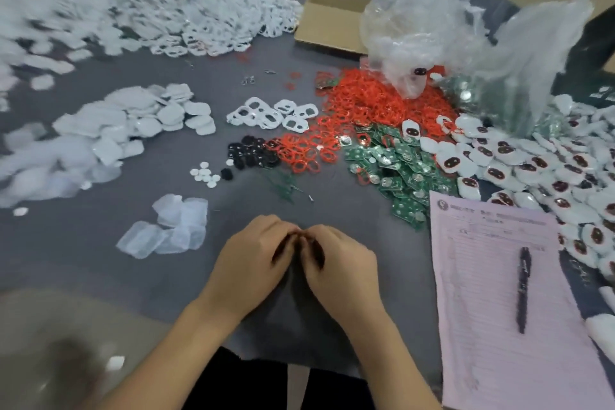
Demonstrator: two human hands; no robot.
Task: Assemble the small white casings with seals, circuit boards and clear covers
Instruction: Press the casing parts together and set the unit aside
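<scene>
Grey table point(100, 260), seals point(372, 100) and boards point(396, 166) heaped at two o'clock. Left hand point(248, 263) and right hand point(342, 268) at six o'clock, fingertips touching, fingers curled. Contents hidden, cannot tell.

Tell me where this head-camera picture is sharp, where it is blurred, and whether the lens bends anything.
Head view: sharpest mid-table, at the red seals and green circuit boards; the white pile at the far left smears, as does the near-left corner; what the left hand and right hand pinch is too dark to tell; the pink sheet's edges splay, as with a wide lens; light is soft.
</scene>
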